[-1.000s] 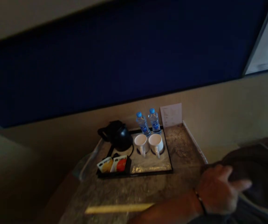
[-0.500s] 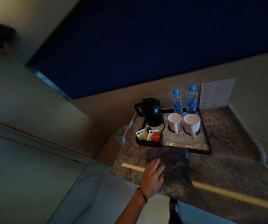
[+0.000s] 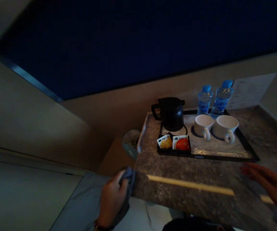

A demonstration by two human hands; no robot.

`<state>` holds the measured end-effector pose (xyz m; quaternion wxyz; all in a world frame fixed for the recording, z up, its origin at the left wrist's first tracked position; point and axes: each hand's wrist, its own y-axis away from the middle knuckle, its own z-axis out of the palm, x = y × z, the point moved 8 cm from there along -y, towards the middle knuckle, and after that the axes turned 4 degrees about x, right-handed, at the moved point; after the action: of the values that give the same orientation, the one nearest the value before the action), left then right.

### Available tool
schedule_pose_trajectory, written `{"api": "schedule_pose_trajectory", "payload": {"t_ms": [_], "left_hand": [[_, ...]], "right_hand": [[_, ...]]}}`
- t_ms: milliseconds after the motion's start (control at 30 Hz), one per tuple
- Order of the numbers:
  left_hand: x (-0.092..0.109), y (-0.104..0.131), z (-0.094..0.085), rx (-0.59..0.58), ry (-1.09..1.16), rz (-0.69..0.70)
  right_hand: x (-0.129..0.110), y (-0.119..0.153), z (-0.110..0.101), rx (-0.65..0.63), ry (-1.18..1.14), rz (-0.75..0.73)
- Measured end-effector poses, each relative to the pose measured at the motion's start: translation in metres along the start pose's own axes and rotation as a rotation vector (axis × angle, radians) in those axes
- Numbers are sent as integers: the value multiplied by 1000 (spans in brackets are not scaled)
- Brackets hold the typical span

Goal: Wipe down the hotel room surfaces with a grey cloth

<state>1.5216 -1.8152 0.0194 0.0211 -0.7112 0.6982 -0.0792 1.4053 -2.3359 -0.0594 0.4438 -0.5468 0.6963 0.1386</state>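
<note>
My left hand [image 3: 112, 195] is closed around a dark grey cloth [image 3: 128, 183], off the left front corner of the stone-patterned counter [image 3: 172, 170]. Part of the cloth hangs below the fingers. At the right, my right hand [image 3: 267, 179] is over the counter, a little blurred, its fingers stretched out and nothing seen in them. Nearest to it is the corner of a black-rimmed tray [image 3: 225, 158], which bears a black kettle [image 3: 173, 115], two white mugs [image 3: 203, 125], two water bottles [image 3: 221, 99] and a small black holder with sachets [image 3: 181, 142].
A yellowish strip [image 3: 188, 183] runs along the counter's front. Behind the tray a printed sheet [image 3: 251, 91] leans on the wall. A bin [image 3: 130, 144] stands on the floor left of the counter. Dark blue panel [image 3: 152, 41] covers the upper wall.
The cloth, spread under my left hand on the counter before, is now bunched in that hand at the left corner. My right hand has come into view. The camera view has shifted.
</note>
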Motion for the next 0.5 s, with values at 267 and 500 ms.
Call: {"api": "schedule_pose_trajectory", "payload": {"t_ms": [267, 500], "left_hand": [[285, 40, 51, 107, 240, 942], [214, 7, 91, 81, 73, 708]], "right_hand": [[-114, -67, 120, -275, -105, -295], [-97, -67, 142, -399, -78, -281]]}}
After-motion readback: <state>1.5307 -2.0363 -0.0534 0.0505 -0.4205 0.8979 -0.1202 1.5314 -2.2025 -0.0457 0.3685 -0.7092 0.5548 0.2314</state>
